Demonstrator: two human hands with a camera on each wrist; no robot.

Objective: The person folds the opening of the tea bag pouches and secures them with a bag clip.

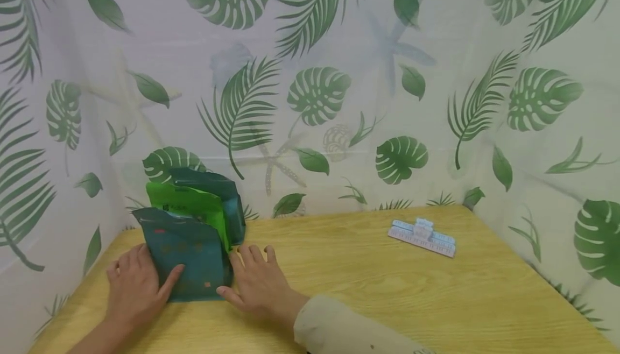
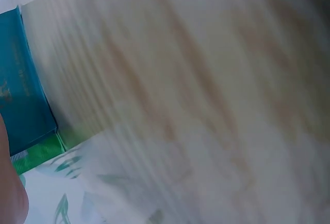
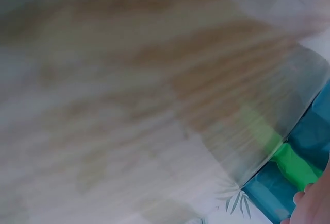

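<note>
Three soft pouches stand bunched at the table's back left: a teal pouch [image 1: 191, 260] in front, a bright green pouch [image 1: 191, 206] behind it, and a darker teal pouch [image 1: 227, 198] at the rear. My left hand [image 1: 138, 281] lies flat on the table at the front pouch's left side, its thumb touching the pouch face. My right hand [image 1: 254, 278] rests flat with spread fingers at the pouch's right lower corner. In the blurred wrist views I see the teal pouch [image 2: 20, 90], the green pouch [image 2: 36, 154] and a green pouch edge [image 3: 294, 165].
A pale blue and white bag clip [image 1: 422, 235] lies on the wooden table [image 1: 368, 289] at the back right. A leaf-patterned curtain [image 1: 315, 90] closes in the table on the left, back and right.
</note>
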